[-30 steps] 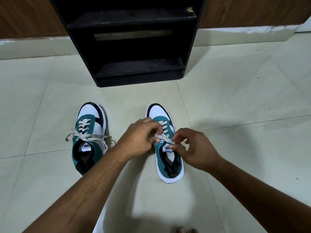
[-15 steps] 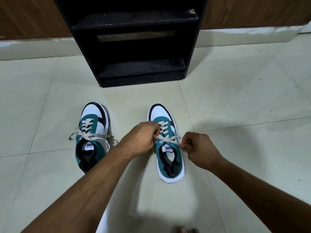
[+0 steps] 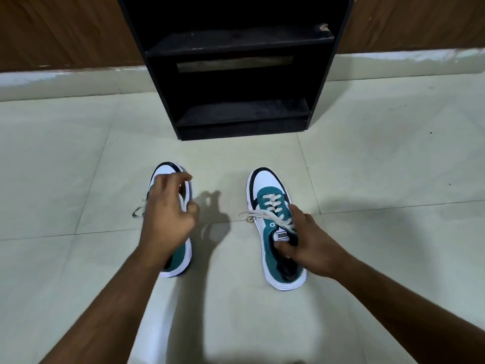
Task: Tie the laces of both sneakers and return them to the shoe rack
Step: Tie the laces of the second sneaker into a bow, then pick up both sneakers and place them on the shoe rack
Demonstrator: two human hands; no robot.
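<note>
on the tiled floor (image 3: 367, 158), the right hand (image 3: 307, 240) now grips the right sneaker (image 3: 275, 232) by its collar; the left hand (image 3: 168, 214), fingers loosely spread and empty, has moved over the left sneaker (image 3: 181, 258): lacing looks done, the rack (image 3: 236, 74) next.

Floor (image 3: 78, 166): pale, glossy square tiles with thin dark grout lines; a few small dark specks at right. Skirting (image 3: 65, 80): light band along the base of the back wall, scuffed white in patches. Wall (image 3: 65, 30) above it: brown wood-grain panelling, on both sides of the view.
</note>
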